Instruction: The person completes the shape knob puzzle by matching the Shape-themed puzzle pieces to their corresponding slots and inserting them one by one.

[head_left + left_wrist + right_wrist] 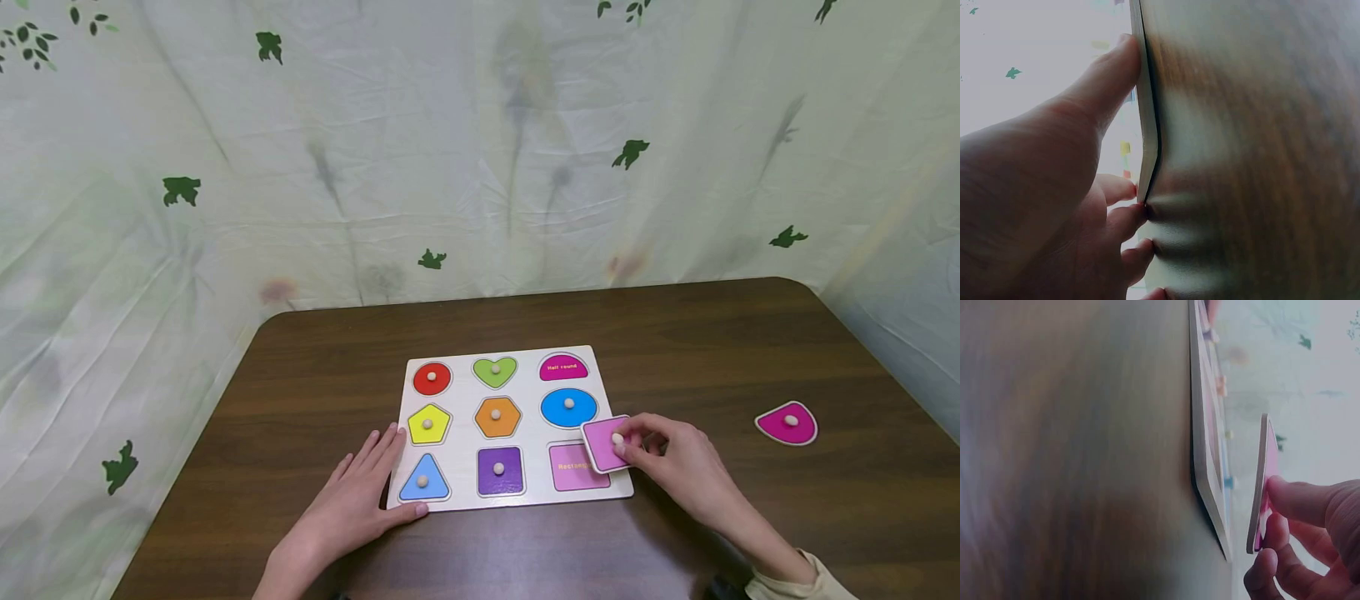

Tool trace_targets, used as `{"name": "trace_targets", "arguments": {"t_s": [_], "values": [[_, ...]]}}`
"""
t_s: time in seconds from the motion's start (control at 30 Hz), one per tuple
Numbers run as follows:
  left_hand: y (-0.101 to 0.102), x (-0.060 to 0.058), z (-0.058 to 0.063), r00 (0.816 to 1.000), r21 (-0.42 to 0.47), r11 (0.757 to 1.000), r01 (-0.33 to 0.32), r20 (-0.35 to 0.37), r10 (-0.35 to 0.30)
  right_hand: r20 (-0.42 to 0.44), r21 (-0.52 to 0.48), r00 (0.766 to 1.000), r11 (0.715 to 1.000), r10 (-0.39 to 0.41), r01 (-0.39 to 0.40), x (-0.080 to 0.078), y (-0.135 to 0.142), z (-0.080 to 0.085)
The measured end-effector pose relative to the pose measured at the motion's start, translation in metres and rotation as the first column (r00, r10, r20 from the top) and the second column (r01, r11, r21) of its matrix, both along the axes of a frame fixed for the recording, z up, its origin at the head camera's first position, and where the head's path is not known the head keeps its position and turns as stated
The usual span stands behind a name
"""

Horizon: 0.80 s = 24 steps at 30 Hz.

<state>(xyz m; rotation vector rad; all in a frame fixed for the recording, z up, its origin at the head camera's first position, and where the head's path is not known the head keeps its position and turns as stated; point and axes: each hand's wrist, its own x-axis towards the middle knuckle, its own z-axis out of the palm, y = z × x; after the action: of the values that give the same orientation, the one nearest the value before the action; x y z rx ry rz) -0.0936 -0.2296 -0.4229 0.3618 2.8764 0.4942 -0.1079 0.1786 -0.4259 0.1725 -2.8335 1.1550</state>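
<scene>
My right hand (678, 458) pinches the round knob of a pink rectangle puzzle piece (602, 444). In the right wrist view that piece (1262, 481) is raised, apart from the puzzle board (1204, 425). It overlaps the upper right of the pink slot (572, 477) marked with the start of "Rectangle". At the board's (461, 462) near left corner rests my left hand (352, 500), fingers straight along the left edge and thumb on the front edge. The left wrist view shows the thumb (1116, 69) against the board's side (1145, 119).
A magenta half-round piece (783, 423) with a knob lies on the brown table (712, 350), right of the board. The half-round slot (564, 367) shows its printed label. Several other knobbed shapes sit in their slots. A pale leaf-patterned curtain (450, 167) hangs behind the table.
</scene>
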Motion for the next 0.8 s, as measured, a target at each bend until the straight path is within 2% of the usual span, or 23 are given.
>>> {"name": "trace_targets", "arguments": {"t_s": [0.27, 0.53, 0.8], "values": [[0.0, -0.001, -0.001, 1.0, -0.009, 1.0, -0.009, 0.008, 0.009, 0.044, -0.004, 0.999, 1.0, -0.013, 0.013, 0.005, -0.014, -0.001], [0.001, -0.002, 0.0, 1.0, -0.01, 1.0, -0.016, 0.021, 0.016, 0.107, 0.036, 0.993, 0.999, -0.039, 0.035, 0.005, -0.024, 0.0], [0.001, -0.002, 0.001, 0.999, -0.013, 1.0, -0.021, 0.026, 0.021, 0.1, 0.068, 0.995, 0.998, -0.023, 0.016, 0.005, -0.032, -0.003]]}}
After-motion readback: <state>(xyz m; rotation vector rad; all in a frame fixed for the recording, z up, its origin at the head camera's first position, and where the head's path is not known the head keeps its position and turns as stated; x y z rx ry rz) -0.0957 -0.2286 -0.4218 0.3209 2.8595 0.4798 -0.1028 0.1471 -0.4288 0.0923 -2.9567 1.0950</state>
